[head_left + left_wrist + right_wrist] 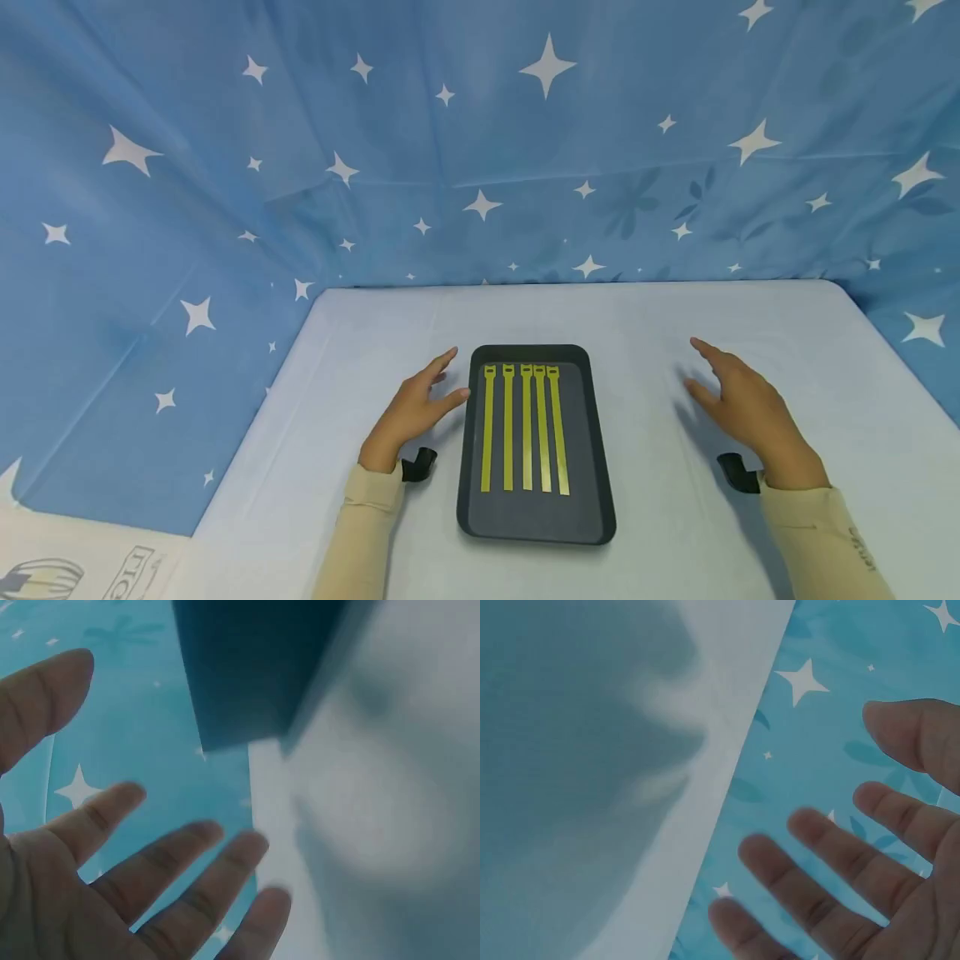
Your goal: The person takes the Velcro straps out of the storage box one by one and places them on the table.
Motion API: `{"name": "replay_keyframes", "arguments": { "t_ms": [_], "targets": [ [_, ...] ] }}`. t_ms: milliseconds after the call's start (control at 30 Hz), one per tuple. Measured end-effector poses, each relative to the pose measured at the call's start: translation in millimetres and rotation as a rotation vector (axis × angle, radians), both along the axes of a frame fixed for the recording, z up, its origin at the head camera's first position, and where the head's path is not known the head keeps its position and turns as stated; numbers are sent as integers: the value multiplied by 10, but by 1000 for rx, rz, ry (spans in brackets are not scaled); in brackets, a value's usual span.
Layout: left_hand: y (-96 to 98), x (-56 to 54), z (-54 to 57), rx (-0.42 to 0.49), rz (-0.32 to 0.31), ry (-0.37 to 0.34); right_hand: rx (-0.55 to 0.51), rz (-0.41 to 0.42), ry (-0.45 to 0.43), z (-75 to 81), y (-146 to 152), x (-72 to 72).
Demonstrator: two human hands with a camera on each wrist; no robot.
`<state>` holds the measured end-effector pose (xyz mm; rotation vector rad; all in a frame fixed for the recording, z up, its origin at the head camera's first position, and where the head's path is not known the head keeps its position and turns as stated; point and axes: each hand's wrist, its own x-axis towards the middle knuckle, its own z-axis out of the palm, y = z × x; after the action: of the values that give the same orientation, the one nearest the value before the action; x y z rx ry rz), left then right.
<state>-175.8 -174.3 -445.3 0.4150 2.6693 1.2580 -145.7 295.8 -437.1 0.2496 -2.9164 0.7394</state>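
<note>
A dark grey rectangular tray (517, 518) lies on the white table. Inside it, several yellow-green cable straps (527, 433) run lengthwise side by side, their slotted heads at the far end. My left hand (411, 408) hovers by the tray's left side, thumb tip right at the rim, holding nothing. Spread fingers (187, 900) show in the left wrist view, below a dark blurred block (240, 675). Well to the right of the tray, my right hand (746, 404) is held above the table, its fingers extended and nothing in it; the right wrist view shows them apart.
The white table (652, 317) reaches back to a blue curtain (420, 125) with white stars, which also hangs along the left. A pale printed cloth or bag (90, 550) sits at the lower left. Small black wrist mounts (738, 473) stick out from both sleeves.
</note>
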Motion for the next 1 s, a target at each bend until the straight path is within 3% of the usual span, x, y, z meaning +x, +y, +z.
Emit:
{"name": "replay_keyframes", "arguments": {
  "t_ms": [200, 333, 433, 633, 1000],
  "targets": [
    [53, -51, -60, 305, -111, -182, -79, 57, 108, 17, -54, -57],
    [80, -69, -129, 427, -118, -287, -187, 136, 142, 29, -79, -116],
    [68, -86, -191, 469, -109, -320, -303, 205, 81, 45, -100, -178],
    [-21, -116, -342, 516, -119, -345, -527, 306, -142, 142, -153, -310],
    [-66, -144, -398, 460, -130, -321, -619, 504, -319, 326, -384, -657]
  ]
}}
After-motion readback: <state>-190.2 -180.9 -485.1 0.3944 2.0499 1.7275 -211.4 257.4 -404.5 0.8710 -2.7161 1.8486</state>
